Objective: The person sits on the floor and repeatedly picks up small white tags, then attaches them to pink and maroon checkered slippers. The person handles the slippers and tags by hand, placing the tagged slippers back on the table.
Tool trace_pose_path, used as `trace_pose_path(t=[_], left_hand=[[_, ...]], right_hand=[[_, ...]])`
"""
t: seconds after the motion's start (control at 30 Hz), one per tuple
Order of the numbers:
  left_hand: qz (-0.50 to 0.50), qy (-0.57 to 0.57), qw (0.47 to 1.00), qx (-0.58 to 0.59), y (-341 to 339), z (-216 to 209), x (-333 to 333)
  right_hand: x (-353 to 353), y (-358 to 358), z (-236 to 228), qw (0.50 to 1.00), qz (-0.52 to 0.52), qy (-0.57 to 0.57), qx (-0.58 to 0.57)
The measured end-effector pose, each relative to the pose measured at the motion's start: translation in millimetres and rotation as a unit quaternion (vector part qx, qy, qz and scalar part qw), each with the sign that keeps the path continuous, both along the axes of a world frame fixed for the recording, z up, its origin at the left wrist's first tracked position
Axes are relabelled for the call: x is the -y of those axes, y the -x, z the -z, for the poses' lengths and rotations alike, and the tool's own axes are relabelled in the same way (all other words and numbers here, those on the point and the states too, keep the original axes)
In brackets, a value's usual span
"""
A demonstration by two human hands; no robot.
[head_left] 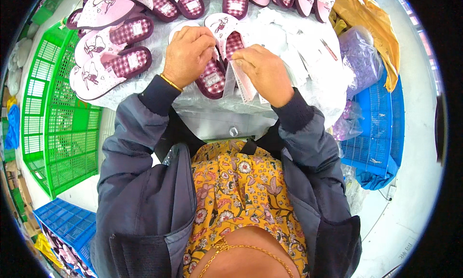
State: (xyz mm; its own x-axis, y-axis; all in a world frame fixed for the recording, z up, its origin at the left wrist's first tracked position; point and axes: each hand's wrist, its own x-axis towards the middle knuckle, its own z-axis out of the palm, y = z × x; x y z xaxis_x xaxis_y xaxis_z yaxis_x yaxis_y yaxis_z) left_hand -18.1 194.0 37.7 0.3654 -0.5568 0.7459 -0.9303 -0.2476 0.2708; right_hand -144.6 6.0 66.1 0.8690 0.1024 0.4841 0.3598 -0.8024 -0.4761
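Two pink slippers with dark checked insoles lie in front of me on the plastic-covered table. My left hand is closed over the upper of the left slipper, its curled fingertips at the inner edge and partly hidden. The right slipper lies close beside it, its printed upper pointing away from me. With thumb and fingers pinched together, my right hand holds a white paper tag that hangs down over the near end of the pair. Whether the tag is tied to a slipper I cannot tell.
More pink slippers lie along the table's left and far sides. White tags and papers are spread at the right, with a red pen-like item. Green crates stand left, a blue crate right, under a bag of purple pieces.
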Motion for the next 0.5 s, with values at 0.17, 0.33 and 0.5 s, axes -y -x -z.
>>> trace_pose_path(t=[0.17,0.33,0.5], left_hand=[[0.059,0.043,0.956,-0.283,10,1,4],[0.179,0.092,0.793,-0.576,11,8,9],[0.191,0.011,0.812,-0.552,6,8,8]], right_hand=[[-9,-15,18,0.984,0.038,-0.16,-0.074],[-14,-16,31,0.973,0.074,-0.216,-0.038],[-15,-15,28,0.97,0.087,-0.226,-0.02]])
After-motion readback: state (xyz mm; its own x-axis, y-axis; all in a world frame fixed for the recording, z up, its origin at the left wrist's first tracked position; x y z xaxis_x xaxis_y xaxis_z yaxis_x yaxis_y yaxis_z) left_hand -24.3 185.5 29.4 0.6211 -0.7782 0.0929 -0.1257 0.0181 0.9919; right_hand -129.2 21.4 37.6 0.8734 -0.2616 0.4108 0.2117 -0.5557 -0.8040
